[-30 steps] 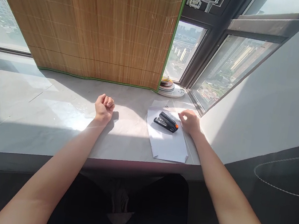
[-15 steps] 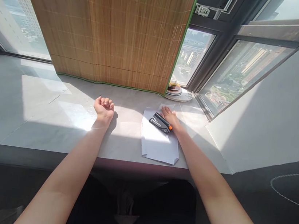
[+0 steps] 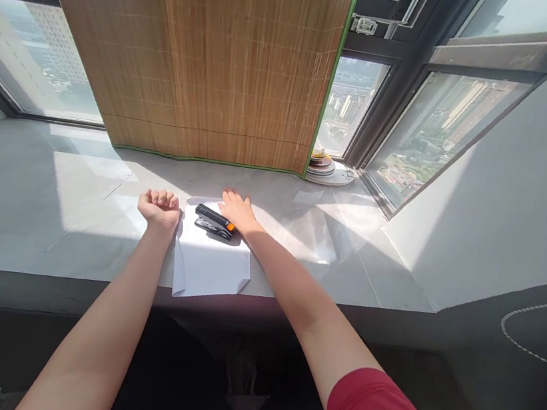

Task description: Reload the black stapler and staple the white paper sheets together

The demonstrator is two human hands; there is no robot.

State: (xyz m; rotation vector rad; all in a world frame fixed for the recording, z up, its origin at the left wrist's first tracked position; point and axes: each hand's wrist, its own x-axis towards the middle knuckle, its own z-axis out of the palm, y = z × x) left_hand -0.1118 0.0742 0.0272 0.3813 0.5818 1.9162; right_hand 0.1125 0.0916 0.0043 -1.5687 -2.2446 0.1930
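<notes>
A white sheet of paper (image 3: pixel 208 260) lies on the grey window ledge (image 3: pixel 48 229), reaching its front edge. A black stapler (image 3: pixel 215 222) with an orange tip rests on the far part of the sheet. My right hand (image 3: pixel 237 208) lies flat on the paper just behind the stapler, fingers stretched out. My left hand (image 3: pixel 159 207) rests on the ledge as a loose fist at the paper's left edge, with nothing visible in it.
A bamboo blind (image 3: pixel 222 57) with green trim hangs down to the ledge behind the paper. A stack of plates (image 3: pixel 323 166) sits in the far right corner by the window frame (image 3: pixel 395 80). A small paper scrap (image 3: pixel 307 197) lies to the right.
My right hand has slid the paper, with the stapler on it, leftward along the ledge until it meets my left fist. The view has also turned.
</notes>
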